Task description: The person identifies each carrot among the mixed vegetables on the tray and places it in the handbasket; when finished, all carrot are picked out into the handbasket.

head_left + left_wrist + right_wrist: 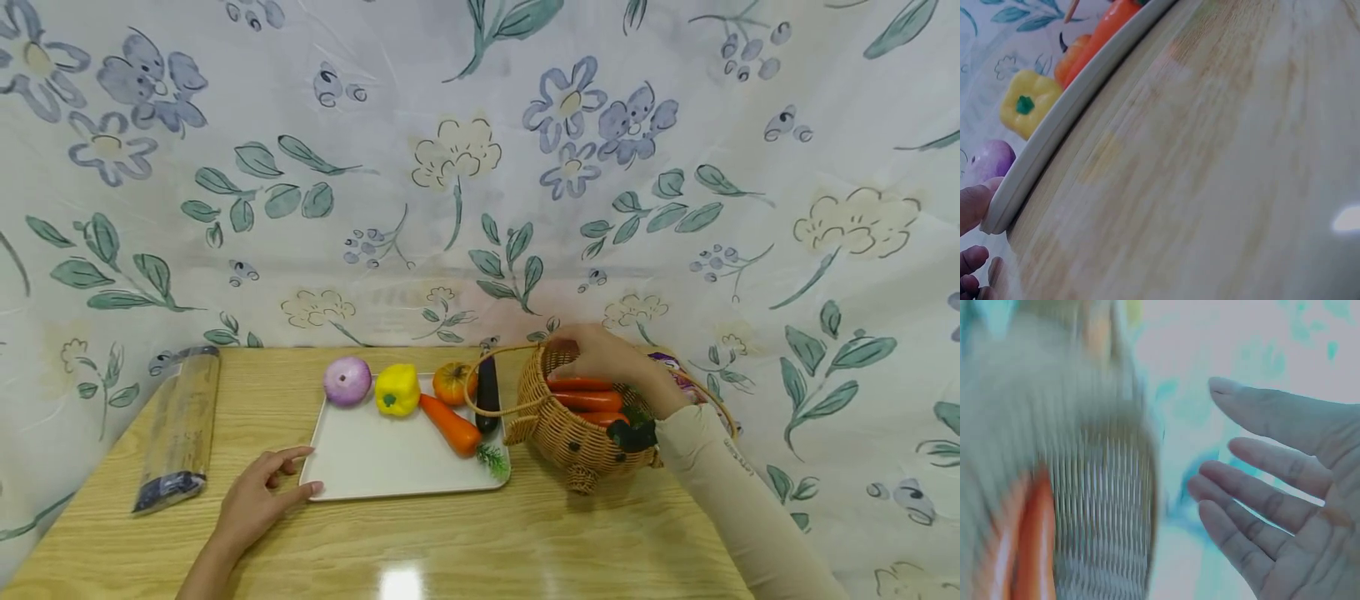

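Note:
My left hand (258, 498) touches the left edge and near corner of a white tray (375, 467), with the thumb (979, 203) on the rim. On the tray are an onion (347, 381), a yellow bell pepper (397, 389), a small pumpkin (453, 382), a carrot (452, 427) with green leaves and an eggplant (487, 396). My right hand (592, 354) is over the mouth of a wicker basket (558, 442). Its fingers look spread and hold nothing in the right wrist view. Several orange-red carrots (592, 402) lie in the basket; its deeper contents are hidden.
A clear plastic-wrapped package (178, 425) with dark ends lies at the table's left. The basket's thin loop handle (487, 412) leans over the tray's right side. A purple packet (671, 367) shows behind the right forearm. A flowered curtain (450, 208) hangs behind the wooden table (375, 542).

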A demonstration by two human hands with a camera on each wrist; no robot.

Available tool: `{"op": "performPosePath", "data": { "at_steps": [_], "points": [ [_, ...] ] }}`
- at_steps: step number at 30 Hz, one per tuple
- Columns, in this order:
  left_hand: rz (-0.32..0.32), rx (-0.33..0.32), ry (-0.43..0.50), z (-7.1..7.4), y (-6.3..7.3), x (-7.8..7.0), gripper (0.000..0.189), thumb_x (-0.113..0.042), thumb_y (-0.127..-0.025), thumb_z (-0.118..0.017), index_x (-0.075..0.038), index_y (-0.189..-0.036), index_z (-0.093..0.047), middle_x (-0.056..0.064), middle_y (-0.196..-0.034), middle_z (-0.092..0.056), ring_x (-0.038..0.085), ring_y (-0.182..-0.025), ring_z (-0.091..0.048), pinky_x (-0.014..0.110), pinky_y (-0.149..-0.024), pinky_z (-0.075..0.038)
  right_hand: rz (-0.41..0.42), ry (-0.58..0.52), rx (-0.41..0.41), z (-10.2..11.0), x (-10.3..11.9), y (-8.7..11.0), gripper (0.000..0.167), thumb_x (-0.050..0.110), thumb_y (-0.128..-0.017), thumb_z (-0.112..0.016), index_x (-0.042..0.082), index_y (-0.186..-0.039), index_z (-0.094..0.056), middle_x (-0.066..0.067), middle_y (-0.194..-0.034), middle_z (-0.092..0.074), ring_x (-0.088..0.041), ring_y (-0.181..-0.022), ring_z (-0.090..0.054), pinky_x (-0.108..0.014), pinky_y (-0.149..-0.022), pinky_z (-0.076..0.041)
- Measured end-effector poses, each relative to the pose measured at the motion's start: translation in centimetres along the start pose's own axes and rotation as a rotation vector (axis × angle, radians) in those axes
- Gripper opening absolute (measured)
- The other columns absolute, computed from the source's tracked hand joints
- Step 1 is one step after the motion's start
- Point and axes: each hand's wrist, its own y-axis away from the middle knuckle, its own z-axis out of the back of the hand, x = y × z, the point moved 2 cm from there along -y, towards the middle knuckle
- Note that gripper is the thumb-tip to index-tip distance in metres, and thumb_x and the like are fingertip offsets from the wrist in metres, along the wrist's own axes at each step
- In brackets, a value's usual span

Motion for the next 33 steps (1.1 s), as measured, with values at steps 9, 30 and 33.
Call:
{"op": "performPosePath", "data": {
  "at_steps": [9,30,33],
  "points": [
    [-0.002,-0.014,-0.001,-0.1,-0.1,0.2,0.05,-0.038,-0.081,-0.082,-0.018,-0.124,-0.069,-0.001,-0.093,-0.058,0.005,-0.078,-0.045,0.025,-0.069,-0.04,0.116,-0.184,0.013,-7.4,5.3,1.1,0.044,0.021,-0.085,-0.08,0.009,-0.124,-0.067,-0.007,-0.122,-0.067,-0.027,-0.114,-0.062,-0.046,-0.099,-0.049],
    [0.019,0.015,0.021,0.3,0.0,0.4,0.051,-0.04,-0.081,-0.081,-0.019,-0.126,-0.068,-0.001,-0.096,-0.059,0.009,-0.079,-0.045,0.027,-0.07,-0.039,0.021,-0.37,-0.222,-19.2,6.4,-1.7,0.047,0.017,-0.083,-0.081,0.001,-0.124,-0.065,-0.014,-0.129,-0.063,-0.035,-0.122,-0.056,-0.054,-0.102,-0.044],
    [0.025,0.025,0.018,0.3,-0.1,0.3,0.051,-0.042,-0.082,-0.08,-0.02,-0.126,-0.068,-0.001,-0.096,-0.059,0.01,-0.079,-0.045,0.027,-0.07,-0.038,0.009,-0.287,-0.269,-20.2,6.3,-2.2,0.049,0.016,-0.084,-0.08,0.001,-0.126,-0.063,-0.013,-0.131,-0.061,-0.033,-0.127,-0.053,-0.053,-0.105,-0.041]
  ]
}}
